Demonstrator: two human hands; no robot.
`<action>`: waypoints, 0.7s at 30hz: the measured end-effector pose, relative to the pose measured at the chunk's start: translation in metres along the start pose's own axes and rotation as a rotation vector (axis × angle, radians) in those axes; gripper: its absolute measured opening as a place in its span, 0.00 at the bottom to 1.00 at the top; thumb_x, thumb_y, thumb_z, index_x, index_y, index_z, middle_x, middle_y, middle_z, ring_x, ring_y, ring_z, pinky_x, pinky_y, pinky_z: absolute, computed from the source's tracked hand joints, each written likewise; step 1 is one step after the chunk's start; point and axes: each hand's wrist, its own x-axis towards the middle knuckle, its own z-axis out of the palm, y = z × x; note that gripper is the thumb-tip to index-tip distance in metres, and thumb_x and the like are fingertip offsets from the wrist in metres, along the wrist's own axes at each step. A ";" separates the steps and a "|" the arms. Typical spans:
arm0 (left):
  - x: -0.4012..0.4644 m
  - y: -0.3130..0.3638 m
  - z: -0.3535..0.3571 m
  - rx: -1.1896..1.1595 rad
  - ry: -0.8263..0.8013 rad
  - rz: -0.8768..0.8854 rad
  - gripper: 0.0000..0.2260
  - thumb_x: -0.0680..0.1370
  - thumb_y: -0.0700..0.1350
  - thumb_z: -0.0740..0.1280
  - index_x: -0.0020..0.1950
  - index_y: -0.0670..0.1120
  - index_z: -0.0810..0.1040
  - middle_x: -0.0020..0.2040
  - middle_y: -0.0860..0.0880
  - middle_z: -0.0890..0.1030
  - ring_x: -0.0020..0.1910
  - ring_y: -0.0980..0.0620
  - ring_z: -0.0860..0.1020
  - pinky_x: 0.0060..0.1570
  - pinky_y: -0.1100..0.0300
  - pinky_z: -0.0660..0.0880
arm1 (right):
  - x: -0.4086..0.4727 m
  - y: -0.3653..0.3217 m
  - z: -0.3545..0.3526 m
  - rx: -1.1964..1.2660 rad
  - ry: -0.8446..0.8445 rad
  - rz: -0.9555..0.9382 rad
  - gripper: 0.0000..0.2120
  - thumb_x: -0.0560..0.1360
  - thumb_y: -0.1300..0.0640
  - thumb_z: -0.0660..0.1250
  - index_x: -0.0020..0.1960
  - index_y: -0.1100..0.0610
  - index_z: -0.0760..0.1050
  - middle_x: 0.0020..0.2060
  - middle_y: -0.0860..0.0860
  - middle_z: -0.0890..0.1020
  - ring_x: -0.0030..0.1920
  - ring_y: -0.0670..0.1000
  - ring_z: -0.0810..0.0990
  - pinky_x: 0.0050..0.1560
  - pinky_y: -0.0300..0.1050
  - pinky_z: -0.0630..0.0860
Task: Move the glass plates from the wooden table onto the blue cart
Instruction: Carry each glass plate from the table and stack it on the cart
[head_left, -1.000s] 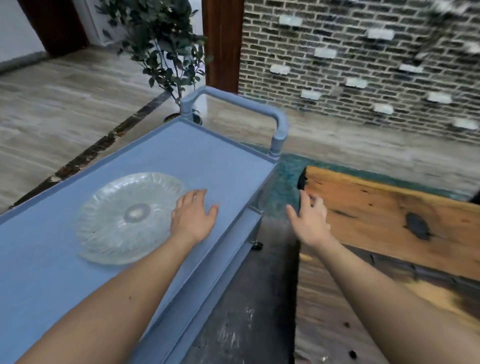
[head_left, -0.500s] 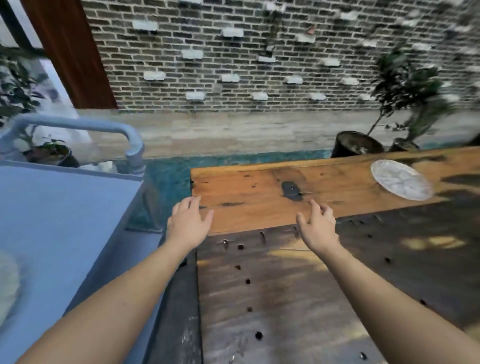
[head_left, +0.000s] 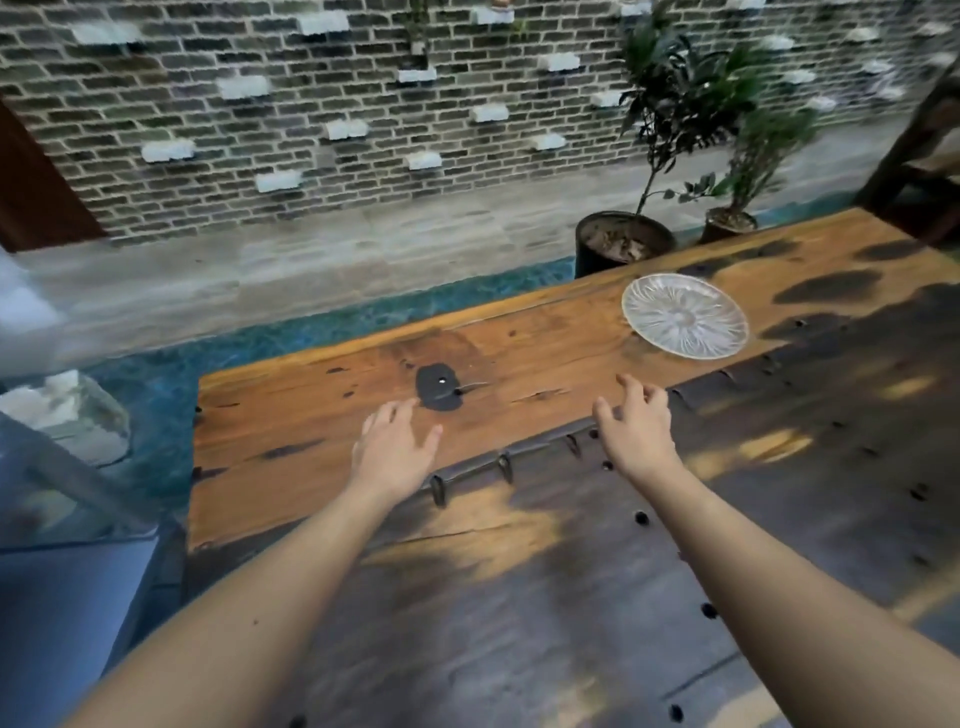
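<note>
A clear ribbed glass plate (head_left: 684, 315) lies flat on the far right part of the wooden table (head_left: 322, 415). My left hand (head_left: 396, 449) hovers over the table's orange plank, fingers spread, holding nothing. My right hand (head_left: 636, 426) reaches out over the table, fingers apart and empty, a short way in front and to the left of the plate. Only a corner of the blue cart (head_left: 57, 613) shows at the lower left; its top is out of view.
Two potted plants (head_left: 623, 244) stand on the floor behind the table's far edge. A brick wall runs along the back. Dark wooden furniture (head_left: 919, 171) stands at the far right. The table's near half is dark wood with holes.
The view has swung right from the cart and its plate to the table. Both hands left the cart and now stretch over the table, closer to the second plate.
</note>
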 end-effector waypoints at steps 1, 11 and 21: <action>0.005 0.014 0.006 -0.002 -0.008 0.001 0.27 0.80 0.60 0.57 0.76 0.50 0.62 0.76 0.48 0.65 0.74 0.43 0.63 0.72 0.48 0.65 | 0.008 0.008 -0.006 -0.001 0.002 0.002 0.26 0.79 0.46 0.57 0.75 0.53 0.60 0.73 0.58 0.60 0.73 0.62 0.61 0.69 0.63 0.64; 0.024 0.114 0.039 -0.008 -0.078 0.112 0.27 0.80 0.60 0.57 0.75 0.50 0.63 0.75 0.47 0.67 0.74 0.42 0.63 0.72 0.47 0.63 | 0.032 0.065 -0.066 0.022 0.066 0.085 0.27 0.80 0.45 0.56 0.76 0.54 0.59 0.73 0.57 0.59 0.73 0.62 0.61 0.70 0.62 0.63; -0.004 0.167 0.051 -0.062 -0.116 0.213 0.27 0.80 0.60 0.57 0.76 0.49 0.63 0.76 0.47 0.65 0.75 0.42 0.63 0.73 0.46 0.63 | -0.020 0.104 -0.122 0.007 0.169 0.157 0.26 0.80 0.46 0.55 0.76 0.52 0.58 0.74 0.56 0.58 0.73 0.61 0.60 0.70 0.63 0.63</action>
